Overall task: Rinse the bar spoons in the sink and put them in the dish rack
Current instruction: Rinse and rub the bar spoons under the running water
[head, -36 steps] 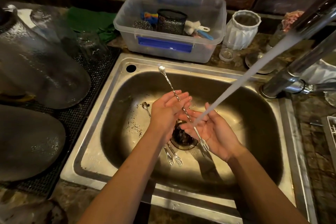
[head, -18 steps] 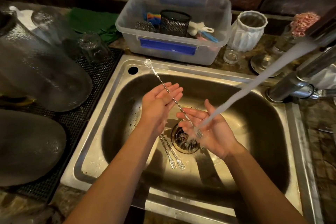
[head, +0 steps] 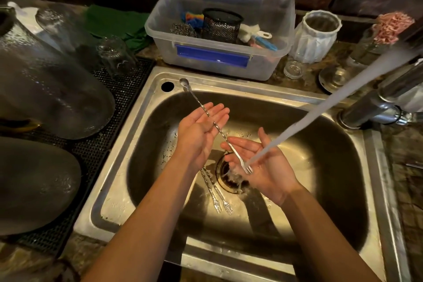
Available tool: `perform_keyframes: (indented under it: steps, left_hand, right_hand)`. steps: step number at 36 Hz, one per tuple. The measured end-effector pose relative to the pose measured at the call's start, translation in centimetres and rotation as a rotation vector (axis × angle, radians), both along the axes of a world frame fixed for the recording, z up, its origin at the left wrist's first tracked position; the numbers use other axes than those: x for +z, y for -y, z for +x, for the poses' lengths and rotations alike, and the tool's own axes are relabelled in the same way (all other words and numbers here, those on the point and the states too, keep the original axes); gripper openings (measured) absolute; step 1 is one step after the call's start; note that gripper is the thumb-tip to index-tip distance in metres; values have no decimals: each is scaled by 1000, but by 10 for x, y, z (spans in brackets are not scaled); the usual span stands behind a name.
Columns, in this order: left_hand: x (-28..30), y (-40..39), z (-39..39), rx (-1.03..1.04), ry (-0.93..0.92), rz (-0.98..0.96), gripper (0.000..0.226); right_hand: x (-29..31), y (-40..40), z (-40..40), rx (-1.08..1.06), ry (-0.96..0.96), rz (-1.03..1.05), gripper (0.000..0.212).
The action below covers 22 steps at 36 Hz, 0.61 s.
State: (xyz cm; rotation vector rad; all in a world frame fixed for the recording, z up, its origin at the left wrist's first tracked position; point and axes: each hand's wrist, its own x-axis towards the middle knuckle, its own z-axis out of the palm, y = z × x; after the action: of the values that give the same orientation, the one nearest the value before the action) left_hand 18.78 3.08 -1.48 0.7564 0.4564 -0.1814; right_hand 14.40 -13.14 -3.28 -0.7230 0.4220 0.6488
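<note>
Sliding bar spoon (head: 215,124) leftward since earlier, rolling between flat, straight-fingered left hand (head: 198,135) and right hand (head: 263,162); fork end rinsing. Two spoons (head: 216,197) waiting in sink (head: 119,190); none racked.

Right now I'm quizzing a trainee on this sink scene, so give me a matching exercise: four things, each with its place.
Things:
1. held spoon
2. two loose spoons
3. mesh cup
4. green cloth

Places:
A. inside the plastic tub
B. on the counter, left of the tub
C. across both open palms
D. on the sink floor by the drain

Pairs: 1-C, 2-D, 3-A, 4-B
</note>
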Motion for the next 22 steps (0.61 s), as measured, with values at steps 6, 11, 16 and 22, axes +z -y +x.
perform_keyframes:
  steps: [6, 11, 16, 22]
  left_hand:
    - [-3, 5, -6, -18, -30, -29, 39]
    - [-6, 11, -14, -33, -60, -48, 39]
    - [-7, 18, -23, -36, -95, -63, 37]
    - [-8, 29, -32, -40, -95, -71, 35]
  right_hand:
    - [1, 8, -6, 8, 26, -60, 70]
    - [5, 14, -15, 28, 42, -130, 69]
    - [6, 22, -25, 37, 23, -132, 71]
    - [9, 31, -35, 29, 16, -117, 69]
